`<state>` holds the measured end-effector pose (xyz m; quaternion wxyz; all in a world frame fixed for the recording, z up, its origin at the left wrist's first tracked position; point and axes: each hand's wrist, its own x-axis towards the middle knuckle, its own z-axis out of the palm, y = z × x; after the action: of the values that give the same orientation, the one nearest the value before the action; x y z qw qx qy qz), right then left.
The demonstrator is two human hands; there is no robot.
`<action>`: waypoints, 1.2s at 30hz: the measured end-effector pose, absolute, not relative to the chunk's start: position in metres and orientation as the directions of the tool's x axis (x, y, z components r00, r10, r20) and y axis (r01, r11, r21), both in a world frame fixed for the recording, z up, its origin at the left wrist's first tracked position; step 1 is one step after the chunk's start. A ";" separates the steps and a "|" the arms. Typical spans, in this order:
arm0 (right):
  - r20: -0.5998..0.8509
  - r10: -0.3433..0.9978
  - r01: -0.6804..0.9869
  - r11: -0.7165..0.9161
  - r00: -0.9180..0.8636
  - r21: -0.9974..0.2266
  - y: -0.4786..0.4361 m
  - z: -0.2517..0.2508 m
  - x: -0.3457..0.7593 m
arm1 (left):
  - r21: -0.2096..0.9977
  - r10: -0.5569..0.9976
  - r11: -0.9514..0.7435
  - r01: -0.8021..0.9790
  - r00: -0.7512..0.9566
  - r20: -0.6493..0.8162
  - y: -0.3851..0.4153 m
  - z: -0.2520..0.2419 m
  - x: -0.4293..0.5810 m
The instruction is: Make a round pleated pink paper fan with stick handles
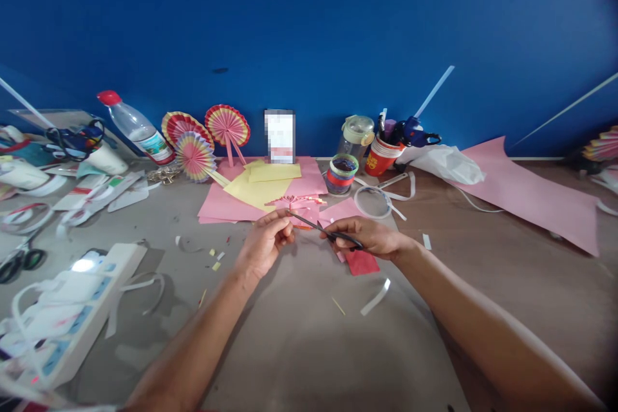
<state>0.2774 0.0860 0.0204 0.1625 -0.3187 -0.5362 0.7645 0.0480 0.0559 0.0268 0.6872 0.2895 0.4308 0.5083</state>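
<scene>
a: how do the hands stand?

b: left hand [263, 238]: fingers curled in beside the blade tips; i can't tell whether they pinch anything. pleated paper [302, 201] shows just beyond, on the wall side. right hand [371, 235]: wrapped round the handles of the scissors [309, 220], blades pointing left.

a: any tips?

b: i'd keep the left fingertips clear of the blades, steady the right wrist and take small snips.

a: and the surface?

b: from the left, a power strip [99, 299], then scraps [216, 265] on the grey table [290, 347], then yellow paper [261, 192] over pink sheets [212, 203]. further right, a red cup [381, 158], a white bag [451, 164], brown tabletop [506, 309].

a: the room?

b: a blue wall [309, 26] runs behind everything.
</scene>
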 end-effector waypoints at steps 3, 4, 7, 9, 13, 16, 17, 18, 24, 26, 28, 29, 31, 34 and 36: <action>-0.337 0.598 0.105 -0.387 -0.727 -0.916 0.086 0.023 0.277 | 0.842 0.947 0.320 -0.434 0.111 -0.303 0.056 0.028 0.047; -0.344 0.604 0.113 -0.388 -0.718 -0.915 0.086 0.024 0.277 | 0.844 0.947 0.320 -0.431 0.110 -0.303 0.056 0.028 0.047; -0.357 0.626 0.134 -0.374 -0.693 -0.918 0.086 0.023 0.277 | 0.846 0.947 0.320 -0.427 0.119 -0.298 0.056 0.028 0.047; -0.350 0.638 0.139 -0.358 -0.686 -0.923 0.086 0.021 0.277 | 0.846 0.947 0.320 -0.427 0.131 -0.293 0.056 0.028 0.046; -0.337 0.668 0.149 -0.324 -0.663 -0.934 0.085 0.019 0.278 | 0.843 0.946 0.323 -0.431 0.153 -0.284 0.055 0.027 0.046; -0.314 0.639 0.157 -0.290 -0.702 -0.944 0.083 0.025 0.281 | 0.842 0.951 0.310 -0.441 0.148 -0.273 0.055 0.027 0.045; -0.289 0.629 0.148 -0.268 -0.722 -0.952 0.081 0.030 0.284 | 0.844 0.952 0.308 -0.440 0.144 -0.272 0.056 0.028 0.045; -0.255 0.625 0.132 -0.238 -0.738 -0.962 0.080 0.035 0.287 | 0.846 0.952 0.306 -0.436 0.137 -0.274 0.056 0.029 0.045; -0.106 0.756 0.213 0.045 -0.646 -0.976 0.072 0.057 0.312 | 0.877 0.970 0.241 -0.416 0.066 -0.235 0.059 0.031 0.038; -0.130 0.854 0.425 0.114 -0.504 -0.898 0.069 0.056 0.319 | 0.901 0.984 0.176 -0.396 0.100 -0.148 0.057 0.034 0.033; -0.107 0.926 0.632 0.160 -0.362 -0.758 0.068 0.049 0.325 | 0.935 0.958 0.140 -0.327 0.284 -0.044 0.054 0.041 0.027; -0.074 0.947 0.711 0.182 -0.313 -0.679 0.068 0.045 0.327 | 0.955 0.885 0.147 -0.257 0.465 -0.011 0.053 0.046 0.025; 0.018 0.963 0.826 0.239 -0.268 -0.511 0.067 0.037 0.330 | 0.988 0.517 0.145 -0.056 0.855 -0.027 0.050 0.059 0.023; 0.136 0.952 0.922 0.300 -0.274 -0.243 0.069 0.027 0.331 | 0.998 0.161 0.005 0.057 0.985 -0.057 0.048 0.072 0.022; 0.170 0.950 0.953 0.281 -0.261 -0.110 0.070 0.022 0.328 | 0.996 0.250 -0.031 0.078 0.966 -0.068 0.049 0.070 0.020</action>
<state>0.3278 0.0701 0.0221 0.1016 -0.5995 -0.7939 -0.0074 0.0202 0.0493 0.0704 0.6866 0.7152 0.1148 0.0627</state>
